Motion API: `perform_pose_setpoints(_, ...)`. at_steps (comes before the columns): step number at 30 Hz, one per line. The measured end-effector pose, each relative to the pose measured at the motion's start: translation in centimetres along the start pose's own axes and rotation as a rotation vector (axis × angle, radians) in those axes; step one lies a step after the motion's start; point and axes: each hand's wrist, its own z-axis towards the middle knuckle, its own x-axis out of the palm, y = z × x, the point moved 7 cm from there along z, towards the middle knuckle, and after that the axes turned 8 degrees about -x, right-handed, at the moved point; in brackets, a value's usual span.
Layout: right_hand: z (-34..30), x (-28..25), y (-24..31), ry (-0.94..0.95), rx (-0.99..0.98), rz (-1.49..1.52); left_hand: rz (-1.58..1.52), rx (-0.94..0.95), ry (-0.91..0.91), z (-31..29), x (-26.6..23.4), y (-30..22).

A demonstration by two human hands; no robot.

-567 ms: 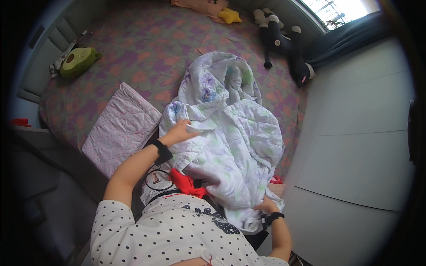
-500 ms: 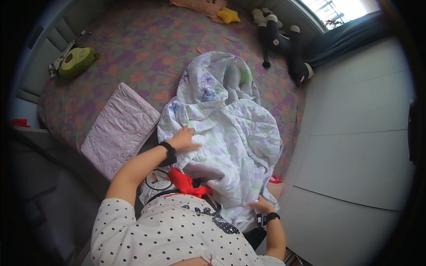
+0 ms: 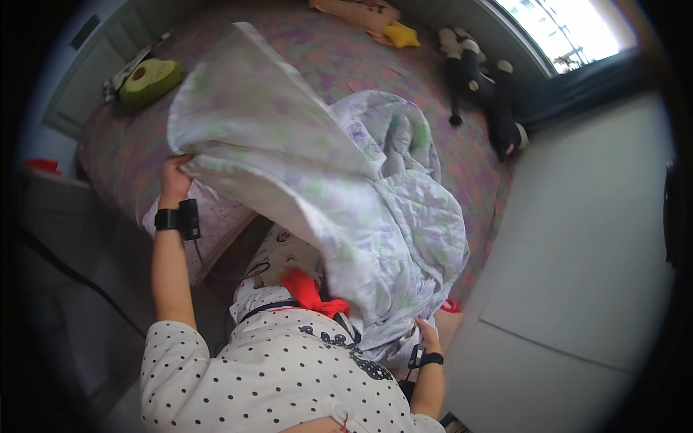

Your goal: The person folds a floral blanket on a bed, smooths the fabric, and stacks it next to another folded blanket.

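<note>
A white quilt with pale green and purple flowers [image 3: 310, 195] spreads across the middle of the bed. My left hand [image 3: 175, 180] is closed on one edge of it, raised out to the left, and the lifted part is blurred with motion. At the near right my right hand [image 3: 427, 334] is closed on the quilt's edge, its fingers partly hidden. The far part of the quilt [image 3: 408, 133] lies bunched in folds. Partly covered by the raised part, a folded pink quilted pad [image 3: 206, 216] lies beneath my left forearm.
A flowered sheet covers the bed [image 3: 476, 173]. An avocado cushion [image 3: 151, 81] lies far left, a yellow star cushion [image 3: 401, 35] beside a peach pillow [image 3: 357, 14] at the back. A black-and-white plush toy [image 3: 484, 94] is far right. White cabinet panels [image 3: 563, 238] stand along the right.
My left hand has moved from on top of the quilt out to the left, now gripping its edge. That part of the quilt has been lifted leftward over the pink pad. My right hand stays near its place.
</note>
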Motion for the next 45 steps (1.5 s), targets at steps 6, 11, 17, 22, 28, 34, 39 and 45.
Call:
perform_pose_setpoints(6,1.4,5.2,-2.4,0.14,0.289,0.305,-0.073,-0.644,-0.153,-12.6,-6.3,13.8)
perform_pose_setpoints(11,1.0,5.9,-0.8,0.055,0.158,0.069,-0.126,-1.463,-0.755,-19.7,-3.2,19.3)
perform_pose_setpoints(17,-6.7,1.5,8.9,-0.658,-0.644,0.069,-0.407,-0.286,-0.246,-5.3,7.2,4.4)
perform_pose_setpoints(22,-10.3,2.3,15.8,-0.509,-0.868,-0.011,-0.449,0.126,0.688,-5.3,20.3,-15.4)
perform_pose_setpoints(28,-5.3,5.6,11.3,-0.553,-0.599,-0.65,0.417,0.672,1.469,-22.9,27.1,-18.4)
perform_pose_setpoints(34,-0.1,5.6,7.4,-0.493,-0.366,-0.707,0.225,0.307,1.778,-23.5,25.7,-15.0)
perform_pose_setpoints(39,1.2,2.7,13.6,-0.682,-0.677,-0.726,0.153,-0.135,1.799,-22.0,22.5,-11.6)
perform_pose_setpoints(45,5.8,4.5,14.7,-0.373,-0.713,-0.841,-0.031,-0.245,1.551,-19.1,21.3,-8.8)
